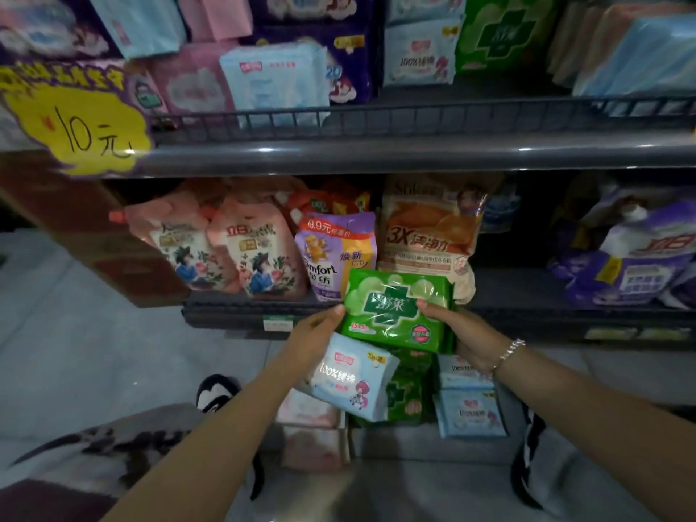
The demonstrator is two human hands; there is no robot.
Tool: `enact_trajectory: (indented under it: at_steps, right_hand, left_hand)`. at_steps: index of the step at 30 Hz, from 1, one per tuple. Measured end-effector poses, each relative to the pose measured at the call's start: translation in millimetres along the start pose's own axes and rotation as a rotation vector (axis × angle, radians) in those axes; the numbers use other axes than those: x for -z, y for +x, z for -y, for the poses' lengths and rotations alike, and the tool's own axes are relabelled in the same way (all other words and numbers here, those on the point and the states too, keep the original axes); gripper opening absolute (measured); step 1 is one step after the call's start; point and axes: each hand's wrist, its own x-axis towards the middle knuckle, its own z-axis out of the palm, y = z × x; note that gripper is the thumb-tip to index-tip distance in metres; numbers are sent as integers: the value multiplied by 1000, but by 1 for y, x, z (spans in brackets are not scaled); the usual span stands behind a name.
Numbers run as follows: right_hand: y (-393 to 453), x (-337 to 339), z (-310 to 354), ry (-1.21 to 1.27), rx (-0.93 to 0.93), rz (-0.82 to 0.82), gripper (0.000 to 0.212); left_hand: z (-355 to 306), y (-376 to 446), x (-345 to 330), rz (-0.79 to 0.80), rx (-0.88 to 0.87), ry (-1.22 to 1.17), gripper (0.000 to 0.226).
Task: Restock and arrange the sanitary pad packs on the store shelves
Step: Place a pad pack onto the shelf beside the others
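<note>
Both hands grasp a glossy green plastic pad pack [398, 310] with a white-edged cross emblem: left hand [315, 335] at its left edge, right hand [461, 329] thumb on top. Below the left hand leans a pale-blue pad pack [354, 378].

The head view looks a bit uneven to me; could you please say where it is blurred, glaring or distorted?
Head view: dim overall; wide-angle bending curves the shelf rail; upper packs at the top left are soft and smeared; glare washes out print on the white pack; the green pack, held by the left hand and right hand, is sharpest, with small highlights on its wrap.
</note>
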Motion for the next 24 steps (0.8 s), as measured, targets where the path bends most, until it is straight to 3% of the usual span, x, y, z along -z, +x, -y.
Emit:
enact_trajectory:
  at_steps: [5, 8, 12, 16, 19, 22, 24]
  right_hand:
    - [3, 3, -19, -68, -39, 61, 50]
    - [4, 9, -30, -142, -55, 73, 39]
    - [6, 17, -56, -215, -126, 106, 101]
    - [4, 20, -77, -280, -207, 163, 120]
    - [0, 18, -91, -220, -302, 203, 114]
    - [-2, 11, -99, -177, -387, 157, 88]
    - [0, 12, -105, -101, -437, 112, 83]
  left_hand:
    - [16, 5, 13, 197, 101, 320, 50]
    - [23, 8, 18, 235, 142, 377, 44]
    - [44, 14, 21, 343, 259, 398, 52]
    - [65, 16, 20, 410, 324, 375, 62]
    - [75, 16, 19, 469, 323, 369, 54]
    - [84, 17, 17, 429, 302, 311, 44]
    - [87, 16, 15, 431, 301, 266, 43]
